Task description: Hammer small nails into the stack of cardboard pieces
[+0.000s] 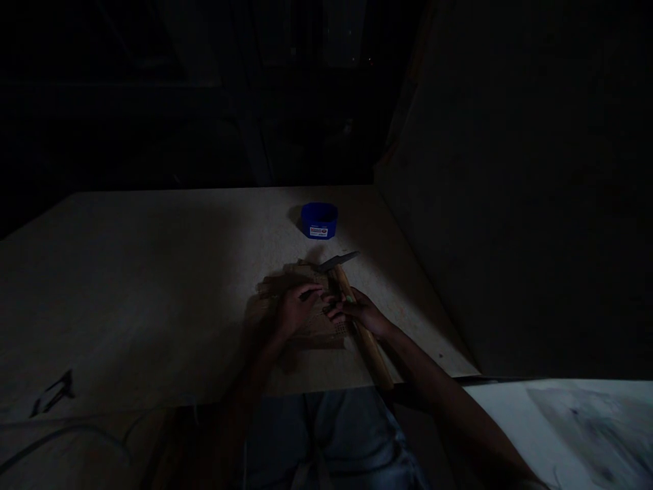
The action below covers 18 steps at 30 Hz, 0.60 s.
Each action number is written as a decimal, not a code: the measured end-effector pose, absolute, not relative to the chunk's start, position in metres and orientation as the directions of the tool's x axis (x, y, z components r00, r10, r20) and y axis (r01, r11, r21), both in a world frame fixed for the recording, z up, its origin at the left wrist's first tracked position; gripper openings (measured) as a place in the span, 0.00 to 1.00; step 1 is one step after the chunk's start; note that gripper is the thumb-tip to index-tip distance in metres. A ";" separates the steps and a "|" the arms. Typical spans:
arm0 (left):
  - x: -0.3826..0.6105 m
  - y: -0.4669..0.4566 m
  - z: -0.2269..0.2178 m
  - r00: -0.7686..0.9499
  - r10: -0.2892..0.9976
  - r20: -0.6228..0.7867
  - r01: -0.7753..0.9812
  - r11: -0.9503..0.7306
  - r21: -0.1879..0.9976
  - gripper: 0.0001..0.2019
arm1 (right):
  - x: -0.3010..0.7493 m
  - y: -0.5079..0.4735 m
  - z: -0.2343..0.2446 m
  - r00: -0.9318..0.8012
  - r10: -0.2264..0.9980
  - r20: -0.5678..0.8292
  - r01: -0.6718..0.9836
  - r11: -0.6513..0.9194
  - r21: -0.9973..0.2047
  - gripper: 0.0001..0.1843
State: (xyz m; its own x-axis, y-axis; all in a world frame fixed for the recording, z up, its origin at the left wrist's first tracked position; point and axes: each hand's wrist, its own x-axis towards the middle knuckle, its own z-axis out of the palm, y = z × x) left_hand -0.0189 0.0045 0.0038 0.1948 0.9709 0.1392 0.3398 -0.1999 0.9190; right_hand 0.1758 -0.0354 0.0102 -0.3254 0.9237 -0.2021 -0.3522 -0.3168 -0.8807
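My right hand (361, 314) is wrapped round the wooden handle of a hammer (371, 350). The hammer's dark metal head, long and pointed, lies towards the far side, and the handle's end reaches the table's near edge. A small green spot shows on the handle by my fingers. Just left of it, my left hand (296, 309) is closed, thumb and forefinger tips brought together; whatever is between them is too dark to make out. Beneath both hands lies a brown, mesh-like flat piece (306, 340) with ragged edges, partly hidden by them.
A blue plastic tub (319, 223) with a white label stands beyond the hammer head. The pale table (168, 272) stretches left, with a black mark (54, 393) near its front. A dark upright panel (520, 204) borders the right side. A cable (66, 430) curves at lower left. Light is dim.
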 end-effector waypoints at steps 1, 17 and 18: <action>-0.019 0.004 0.004 0.195 0.971 0.137 0.328 -0.196 0.924 0.08 | 0.176 -0.036 0.010 -0.326 0.925 -0.196 -0.360 -0.313 -0.879 0.18; -0.018 0.003 -0.004 0.215 0.962 0.170 0.297 -0.231 0.927 0.15 | 0.182 -0.038 0.022 -0.309 0.932 -0.189 -0.305 -0.285 -0.909 0.25; -0.018 0.004 -0.005 0.205 0.962 0.182 0.304 -0.240 0.922 0.16 | 0.183 -0.039 0.023 -0.301 0.934 -0.191 -0.301 -0.283 -0.911 0.25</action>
State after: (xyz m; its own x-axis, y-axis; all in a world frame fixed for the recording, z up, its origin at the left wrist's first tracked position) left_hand -0.0179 0.0035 -0.0050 0.2053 0.9616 0.1822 0.3038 -0.2395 0.9221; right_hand 0.1827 -0.0387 0.0234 -0.3012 0.9343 -0.1906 -0.3012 -0.2829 -0.9106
